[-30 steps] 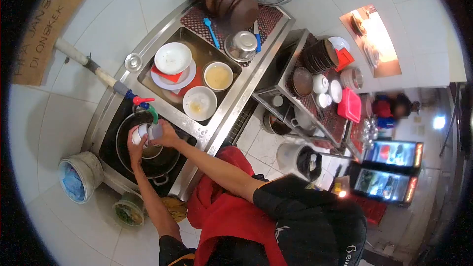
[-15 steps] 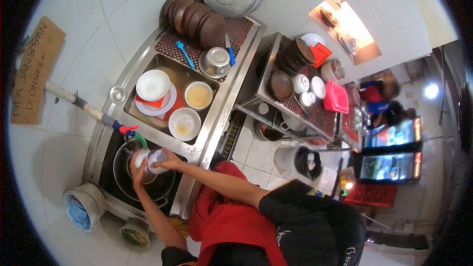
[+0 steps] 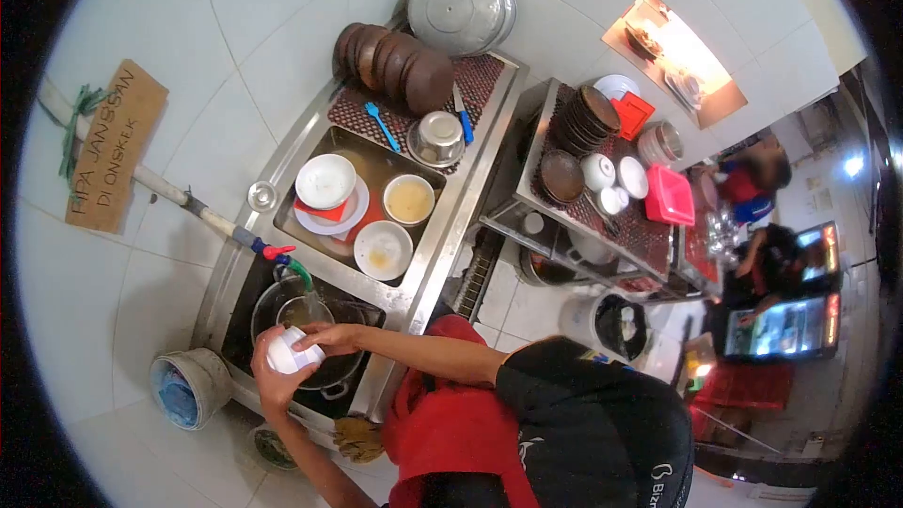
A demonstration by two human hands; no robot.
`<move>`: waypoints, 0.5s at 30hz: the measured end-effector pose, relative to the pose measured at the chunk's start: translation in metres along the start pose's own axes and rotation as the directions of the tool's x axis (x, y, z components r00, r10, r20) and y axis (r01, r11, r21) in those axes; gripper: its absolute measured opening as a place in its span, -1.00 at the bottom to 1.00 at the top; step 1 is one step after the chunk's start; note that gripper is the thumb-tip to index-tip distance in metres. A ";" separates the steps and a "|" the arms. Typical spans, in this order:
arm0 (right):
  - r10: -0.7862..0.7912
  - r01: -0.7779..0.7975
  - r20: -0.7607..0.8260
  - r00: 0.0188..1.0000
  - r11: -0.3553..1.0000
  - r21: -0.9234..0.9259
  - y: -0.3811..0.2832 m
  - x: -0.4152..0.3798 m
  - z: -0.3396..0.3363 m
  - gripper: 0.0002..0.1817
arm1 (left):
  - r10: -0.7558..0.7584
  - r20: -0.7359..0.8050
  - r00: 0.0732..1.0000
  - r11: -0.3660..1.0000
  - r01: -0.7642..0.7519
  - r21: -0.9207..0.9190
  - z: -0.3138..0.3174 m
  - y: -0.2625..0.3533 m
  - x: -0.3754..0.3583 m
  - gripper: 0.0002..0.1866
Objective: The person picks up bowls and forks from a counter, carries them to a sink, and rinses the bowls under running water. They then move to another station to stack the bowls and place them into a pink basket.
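Observation:
Over the left basin, both of my hands hold a small white bowl [image 3: 290, 354], tilted on its side. My left hand [image 3: 271, 378] wraps its outer side from below, fingers curled round it. My right hand [image 3: 331, 339] grips the opposite side near the rim, and its fingers partly hide the bowl. Below them, a large dark pot [image 3: 337, 378] stands in the basin, partly covered by my hands. The green hose end [image 3: 301, 273] of the tap lets water run down into a round metal vessel [image 3: 273, 299] just beyond my hands.
The neighbouring sink [image 3: 344, 143] holds several bowls and plates. Dark round plates [image 3: 428, 85], a blue-handled knife [image 3: 463, 113] and a metal pot [image 3: 437, 136] are on the drainboard. A bucket [image 3: 193, 390] stands at left; a dish rack [image 3: 555, 207] at right. People are in the background.
My hands have moved slightly toward me, away from the tap, turning the white bowl. The view has shifted, and running water now shows below the hose.

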State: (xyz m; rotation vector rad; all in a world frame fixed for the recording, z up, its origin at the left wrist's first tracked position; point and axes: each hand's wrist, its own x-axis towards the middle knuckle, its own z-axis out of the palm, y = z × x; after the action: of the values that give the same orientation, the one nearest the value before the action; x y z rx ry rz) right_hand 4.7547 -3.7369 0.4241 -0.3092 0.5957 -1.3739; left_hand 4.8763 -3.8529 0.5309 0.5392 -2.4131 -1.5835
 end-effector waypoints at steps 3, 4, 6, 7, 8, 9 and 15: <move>-0.040 0.040 0.069 0.997 0.999 0.001 -0.009 -0.002 0.017 -0.40 | 0.046 -0.003 0.999 0.996 -0.046 0.080 -0.016 0.034 -0.003 -0.21; -0.084 0.083 0.114 0.990 0.996 0.020 -0.012 -0.004 0.022 -0.47 | 0.122 -0.001 0.992 0.985 -0.121 0.123 -0.019 0.046 -0.003 -0.22; -0.122 0.120 0.129 0.984 0.992 0.027 -0.012 -0.003 0.030 -0.46 | 0.189 -0.009 0.982 0.961 -0.183 0.206 -0.023 0.059 -0.004 -0.24; -0.146 0.127 0.142 0.979 0.982 0.137 -0.011 0.000 0.034 -0.42 | 0.224 -0.047 0.973 0.942 -0.204 0.266 -0.023 0.059 -0.005 -0.26; -0.172 0.131 0.152 0.973 0.961 0.245 -0.008 0.004 0.035 -0.38 | 0.261 -0.081 0.962 0.920 -0.222 0.324 -0.023 0.061 -0.005 -0.28; -0.161 0.145 0.084 0.983 0.974 0.174 -0.006 0.007 0.033 -0.37 | 0.271 -0.067 0.960 0.915 -0.235 0.329 -0.024 0.062 -0.004 -0.28; -0.153 0.144 0.065 0.986 0.980 0.135 0.002 0.005 0.033 -0.38 | 0.138 -0.019 0.990 0.960 -0.129 0.247 -0.026 0.054 -0.006 -0.29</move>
State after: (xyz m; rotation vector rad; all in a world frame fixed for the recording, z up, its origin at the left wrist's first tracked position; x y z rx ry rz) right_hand 4.7747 -3.7459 0.4487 -0.3039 0.4252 -1.5305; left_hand 4.8816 -3.8530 0.5909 0.4305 -2.5749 -1.2195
